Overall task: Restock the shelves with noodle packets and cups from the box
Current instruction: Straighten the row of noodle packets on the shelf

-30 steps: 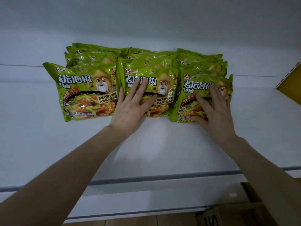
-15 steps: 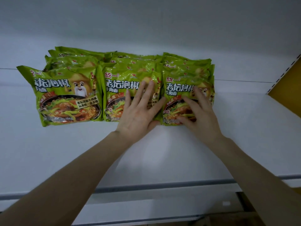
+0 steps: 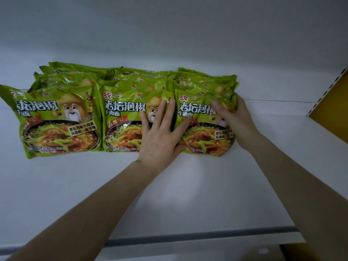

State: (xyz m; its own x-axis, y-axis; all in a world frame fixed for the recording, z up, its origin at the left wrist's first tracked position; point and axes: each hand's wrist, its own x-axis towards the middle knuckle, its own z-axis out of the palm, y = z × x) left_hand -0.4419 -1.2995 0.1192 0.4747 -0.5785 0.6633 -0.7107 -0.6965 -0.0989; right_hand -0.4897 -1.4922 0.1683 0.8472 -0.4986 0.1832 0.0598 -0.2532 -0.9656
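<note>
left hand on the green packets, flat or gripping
Flat: the left hand lies with straight, spread fingers across the middle green plastic noodle packet and the right packet, curled round neither.

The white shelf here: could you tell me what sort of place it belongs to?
Probably a shop or stockroom: identical green noodle packets sit in three rows on a white shelf, with a slotted upright at its right end.

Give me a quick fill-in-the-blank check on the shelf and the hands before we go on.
The noodle packets sit in ___ rows on the shelf.
Their wrappers are mostly ___.
The left hand lies flat, while the right hand grips the ___ row's outer edge.
No hand touches the ___ row.
Missing words: three; green; right; left.
</note>
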